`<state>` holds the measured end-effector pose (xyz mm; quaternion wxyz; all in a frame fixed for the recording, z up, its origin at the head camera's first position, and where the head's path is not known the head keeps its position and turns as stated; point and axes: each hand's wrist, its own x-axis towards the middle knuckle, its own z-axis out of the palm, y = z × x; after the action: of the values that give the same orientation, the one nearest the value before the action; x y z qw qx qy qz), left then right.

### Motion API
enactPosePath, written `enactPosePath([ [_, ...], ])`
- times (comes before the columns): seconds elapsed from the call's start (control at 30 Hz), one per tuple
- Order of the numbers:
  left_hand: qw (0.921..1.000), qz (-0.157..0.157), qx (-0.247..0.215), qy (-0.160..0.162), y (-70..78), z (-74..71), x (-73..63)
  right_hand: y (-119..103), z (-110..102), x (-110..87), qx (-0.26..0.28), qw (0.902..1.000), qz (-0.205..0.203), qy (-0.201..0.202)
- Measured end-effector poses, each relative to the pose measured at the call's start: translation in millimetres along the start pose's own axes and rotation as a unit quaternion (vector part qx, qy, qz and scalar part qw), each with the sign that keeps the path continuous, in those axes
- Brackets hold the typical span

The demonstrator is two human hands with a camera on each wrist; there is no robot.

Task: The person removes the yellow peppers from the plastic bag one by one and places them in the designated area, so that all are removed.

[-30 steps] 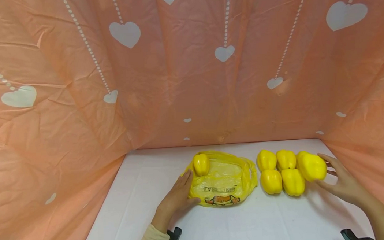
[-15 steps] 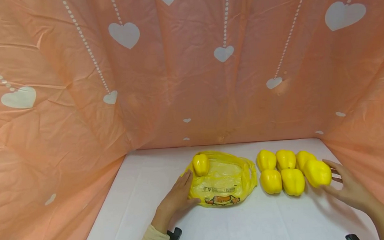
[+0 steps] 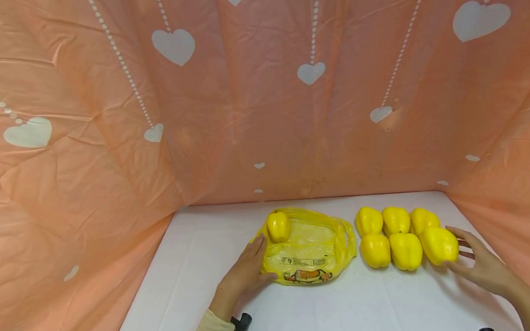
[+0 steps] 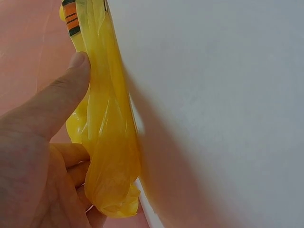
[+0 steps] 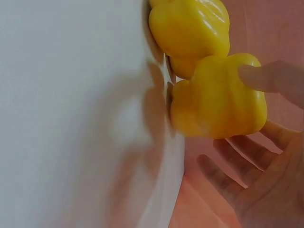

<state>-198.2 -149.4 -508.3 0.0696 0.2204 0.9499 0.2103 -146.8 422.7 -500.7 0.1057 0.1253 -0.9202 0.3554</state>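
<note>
A yellow bell pepper (image 3: 440, 246) stands at the front right corner of a close group on the table. My right hand (image 3: 480, 266) grips it from the right, thumb on its near side and fingers round the far side. In the right wrist view, the thumb lies against that pepper (image 5: 223, 99) close over the white surface. My left hand (image 3: 244, 270) rests against the left edge of a yellow plastic bag (image 3: 303, 239), its fingers fairly straight and its thumb at the front corner. Another yellow bell pepper (image 3: 278, 227) sits at the bag's back left.
Several more yellow bell peppers (image 3: 406, 251) stand in two rows right of the bag, beside the held one. Under everything is a white table (image 3: 328, 313). A pink-orange sheet with white hearts (image 3: 263, 135) hangs behind and at both sides.
My right hand has brought the pepper forward and down, from over the back right pepper to the front row's right end. My left hand and the bag have stayed put.
</note>
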Motion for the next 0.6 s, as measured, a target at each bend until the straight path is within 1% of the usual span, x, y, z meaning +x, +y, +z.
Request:
enactPosePath([
  [0.17, 1.0000, -0.004, 0.002, -0.002, -0.4, 0.3, 0.5, -1.0, -2.0, -1.5, -0.002, 0.9994, 0.020, -0.027],
  [0.43, 1.0000, -0.007, -0.004, -0.004, -2.9, 2.5, 1.4, 5.7, 4.1, -6.7, 0.010, 0.9997, 0.008, -0.023],
  [0.6, 0.9999, -0.007, -0.008, -0.003, -2.4, 2.0, 1.5, 7.9, 6.2, -7.3, 0.024, 0.9991, 0.013, -0.031],
])
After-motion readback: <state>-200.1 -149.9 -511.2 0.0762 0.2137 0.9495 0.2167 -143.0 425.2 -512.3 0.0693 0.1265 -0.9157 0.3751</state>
